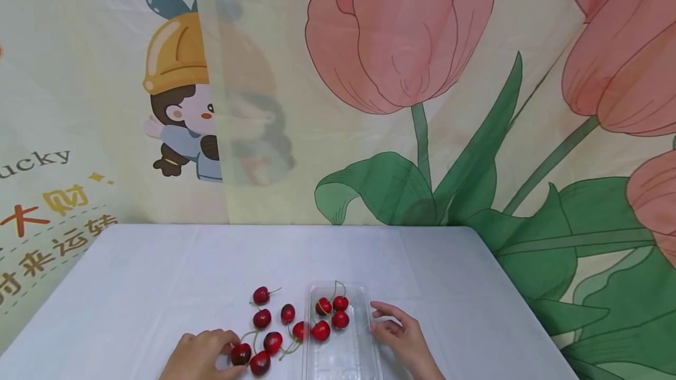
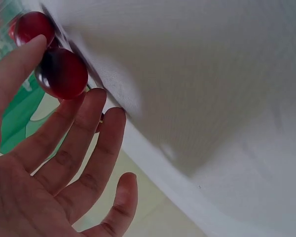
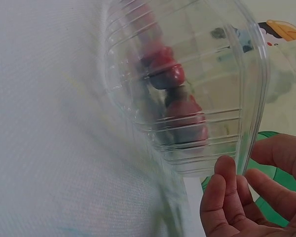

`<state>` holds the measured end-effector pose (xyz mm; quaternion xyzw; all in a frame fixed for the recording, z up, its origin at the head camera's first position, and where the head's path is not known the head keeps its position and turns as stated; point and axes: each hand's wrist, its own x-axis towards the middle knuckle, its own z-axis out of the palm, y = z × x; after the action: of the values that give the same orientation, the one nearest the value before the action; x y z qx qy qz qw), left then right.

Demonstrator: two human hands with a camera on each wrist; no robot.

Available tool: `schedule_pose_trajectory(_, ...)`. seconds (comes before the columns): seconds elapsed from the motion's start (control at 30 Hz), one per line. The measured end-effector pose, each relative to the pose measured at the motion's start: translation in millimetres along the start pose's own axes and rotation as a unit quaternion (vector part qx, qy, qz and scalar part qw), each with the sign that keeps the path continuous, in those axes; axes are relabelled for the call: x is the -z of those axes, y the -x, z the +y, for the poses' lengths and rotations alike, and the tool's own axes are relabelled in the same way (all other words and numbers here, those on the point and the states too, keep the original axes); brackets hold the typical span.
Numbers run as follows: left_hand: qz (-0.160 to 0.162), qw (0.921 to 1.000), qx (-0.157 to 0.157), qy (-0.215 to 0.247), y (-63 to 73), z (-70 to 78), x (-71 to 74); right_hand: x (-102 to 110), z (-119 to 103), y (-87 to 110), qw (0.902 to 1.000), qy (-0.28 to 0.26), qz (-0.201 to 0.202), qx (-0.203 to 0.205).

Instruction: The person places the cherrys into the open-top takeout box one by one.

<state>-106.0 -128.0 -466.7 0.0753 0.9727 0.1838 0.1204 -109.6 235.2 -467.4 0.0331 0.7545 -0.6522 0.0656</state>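
My left hand [image 1: 198,356] pinches a dark red cherry [image 1: 240,353] between thumb and fingers, low over the white table. In the left wrist view this cherry [image 2: 63,74] sits between the thumb tip and the fingertips, with another cherry [image 2: 34,28] right behind it. My right hand [image 1: 404,336] is at the right side of a clear plastic box [image 1: 343,362], its relaxed fingertips at the edge. The right wrist view shows those fingers [image 3: 226,170] against the box's ribbed corner. Several red cherries [image 1: 340,320] with green stems lie in the box's far half.
Several more loose cherries [image 1: 262,319] with stems lie on the white table [image 1: 158,274] between my left hand and the box. One cherry [image 1: 299,331] lies right by the box's left wall. Behind the table's far edge hangs a printed tulip curtain [image 1: 401,34].
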Motion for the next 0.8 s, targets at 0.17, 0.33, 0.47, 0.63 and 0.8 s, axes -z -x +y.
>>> schedule_pose_trajectory(0.17,-0.001,1.0,-0.002,0.007,-0.4,-1.3,0.5,0,0,-0.4,1.0,0.001,0.004,-0.004)
schedule_pose_trajectory(0.33,0.002,1.0,0.003,0.005,2.7,-6.6,5.2,0,-1,0.9,1.0,-0.007,0.0,0.002)
schedule_pose_trajectory(0.47,0.009,0.9999,0.012,-0.002,8.7,-10.2,10.8,0,-2,1.9,1.0,-0.003,0.002,-0.003)
schedule_pose_trajectory(0.63,0.047,0.9987,0.019,0.006,18.1,-8.1,18.8,0,-3,1.3,1.0,0.003,0.007,-0.005)
schedule_pose_trajectory(0.8,0.097,0.9952,0.005,0.013,25.9,2.1,24.7,-1,-3,1.0,1.0,0.005,0.007,0.0)
